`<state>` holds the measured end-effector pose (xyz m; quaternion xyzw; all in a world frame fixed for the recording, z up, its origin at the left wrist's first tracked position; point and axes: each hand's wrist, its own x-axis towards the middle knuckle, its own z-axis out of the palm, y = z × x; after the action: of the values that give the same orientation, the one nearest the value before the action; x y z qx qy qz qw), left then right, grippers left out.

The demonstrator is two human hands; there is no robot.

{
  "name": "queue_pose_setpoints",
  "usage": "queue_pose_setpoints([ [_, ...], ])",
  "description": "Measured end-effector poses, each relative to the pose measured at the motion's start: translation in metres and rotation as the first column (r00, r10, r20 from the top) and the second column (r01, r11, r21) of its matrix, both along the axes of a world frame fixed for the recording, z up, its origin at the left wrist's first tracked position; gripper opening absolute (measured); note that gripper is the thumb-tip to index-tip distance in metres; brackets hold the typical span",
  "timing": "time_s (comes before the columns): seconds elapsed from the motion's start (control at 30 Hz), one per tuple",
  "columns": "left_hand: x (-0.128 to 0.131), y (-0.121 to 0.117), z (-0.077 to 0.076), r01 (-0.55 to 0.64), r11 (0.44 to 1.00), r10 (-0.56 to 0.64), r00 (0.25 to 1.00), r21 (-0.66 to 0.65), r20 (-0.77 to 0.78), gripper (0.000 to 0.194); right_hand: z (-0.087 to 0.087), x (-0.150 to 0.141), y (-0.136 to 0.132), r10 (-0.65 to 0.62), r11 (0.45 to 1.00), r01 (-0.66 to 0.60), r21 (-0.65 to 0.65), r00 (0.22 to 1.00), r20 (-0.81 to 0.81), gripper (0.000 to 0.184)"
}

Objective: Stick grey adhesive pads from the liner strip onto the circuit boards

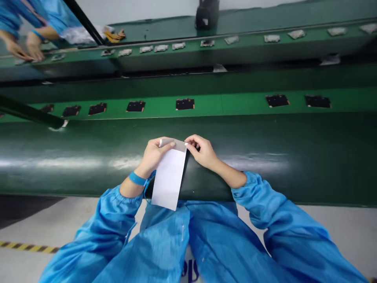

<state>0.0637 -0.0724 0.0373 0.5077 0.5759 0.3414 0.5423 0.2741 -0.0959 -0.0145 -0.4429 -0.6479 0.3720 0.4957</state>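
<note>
A white paper sheet (169,179) with a greyish strip along its upper end hangs over the near edge of the green bench. My left hand (156,153) is closed on the upper left of this sheet, the thumb lying across the grey strip. At the sheet's upper right corner, the thumb and index finger of my right hand (202,149) are pinched together. A tiny white bit shows at those fingertips; whether it is a loose piece or part of the sheet, I cannot tell. A blue wrist strap (137,179) circles my left wrist.
Several flat black boards (185,104) lie spaced along a bright green belt (235,104) beyond the bench (73,145). Farther back, small wrapped items (178,46) line a ledge. Another person's hands (33,47) work at upper left. A dark post (32,112) slants in from the left.
</note>
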Motion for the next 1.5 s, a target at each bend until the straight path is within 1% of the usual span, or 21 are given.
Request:
queue_pose_setpoints([
  [0.07,0.007,0.001,-0.003,0.003,1.0,-0.002,1.0,0.013,-0.016,0.045,-0.001,0.004,-0.001,-0.034,0.999,0.034,-0.018,0.999,0.009,0.007],
  [0.17,0.014,0.002,-0.006,0.009,1.0,-0.009,1.0,0.025,-0.007,0.047,-0.002,0.009,0.001,-0.053,0.998,0.054,-0.013,0.998,0.033,0.008],
  [0.27,0.018,0.002,-0.007,0.033,0.999,-0.033,0.999,0.004,-0.002,0.053,-0.001,0.012,0.003,-0.047,0.999,0.048,-0.014,0.997,0.066,0.011],
  [0.37,0.019,-0.001,-0.006,0.024,0.999,-0.025,0.999,-0.02,-0.031,0.051,0.0,0.012,0.003,-0.023,1.0,0.023,0.003,0.994,0.11,0.012],
  [0.43,0.018,-0.004,-0.005,0.008,1.0,-0.006,0.996,0.02,-0.088,0.046,0.001,0.01,0.002,0.003,0.999,-0.007,0.031,0.991,0.134,0.008],
  [0.5,0.016,-0.008,-0.003,0.012,0.995,0.001,0.99,0.094,-0.139,0.042,0.001,0.009,0.001,0.02,0.998,-0.028,0.058,0.989,0.144,0.003],
  [0.57,0.013,-0.012,0.0,0.035,0.988,-0.01,0.987,0.153,-0.162,0.039,0.001,0.007,-0.001,0.025,0.997,-0.035,0.066,0.989,0.146,0.004],
  [0.63,0.011,-0.015,0.002,0.062,0.983,-0.033,0.986,0.172,-0.166,0.039,0.002,0.006,-0.002,0.033,0.998,-0.041,0.055,0.989,0.143,0.006],
  [0.73,0.005,-0.016,0.005,0.103,0.984,-0.079,0.984,0.148,-0.16,0.041,0.005,0.005,-0.002,0.05,0.999,-0.05,0.002,0.992,0.12,0.009],
  [0.83,-0.002,-0.01,0.008,0.129,0.985,-0.117,0.988,0.115,-0.102,0.043,0.008,0.0,0.003,0.072,0.996,-0.068,-0.063,0.995,0.063,0.009],
  [0.93,-0.009,0.004,0.011,0.133,0.984,-0.127,0.99,0.115,-0.061,0.046,0.01,-0.009,0.016,0.082,0.987,-0.081,-0.14,0.997,0.003,0.011],
  [1.1,-0.017,0.035,0.009,0.15,0.974,-0.125,0.98,0.167,-0.152,0.035,0.005,-0.023,0.042,0.043,0.972,-0.048,-0.232,0.999,-0.03,0.012],
  [1.2,-0.021,0.047,0.004,0.169,0.969,-0.134,0.973,0.18,-0.189,0.031,0.003,-0.022,0.046,0.005,0.979,-0.009,-0.202,1.0,-0.017,0.013],
  [1.27,-0.022,0.051,0.0,0.169,0.969,-0.133,0.971,0.178,-0.197,0.03,0.005,-0.019,0.045,-0.007,0.987,0.012,-0.162,1.0,0.028,0.013],
  [1.37,-0.023,0.05,-0.004,0.184,0.97,-0.151,0.969,0.162,-0.198,0.029,0.014,-0.014,0.042,0.0,0.995,0.014,-0.103,0.991,0.133,0.006],
  [1.5,-0.023,0.046,-0.005,0.218,0.967,-0.193,0.965,0.133,-0.179,0.03,0.022,-0.018,0.039,-0.005,0.999,0.013,-0.032,0.973,0.229,0.005],
])
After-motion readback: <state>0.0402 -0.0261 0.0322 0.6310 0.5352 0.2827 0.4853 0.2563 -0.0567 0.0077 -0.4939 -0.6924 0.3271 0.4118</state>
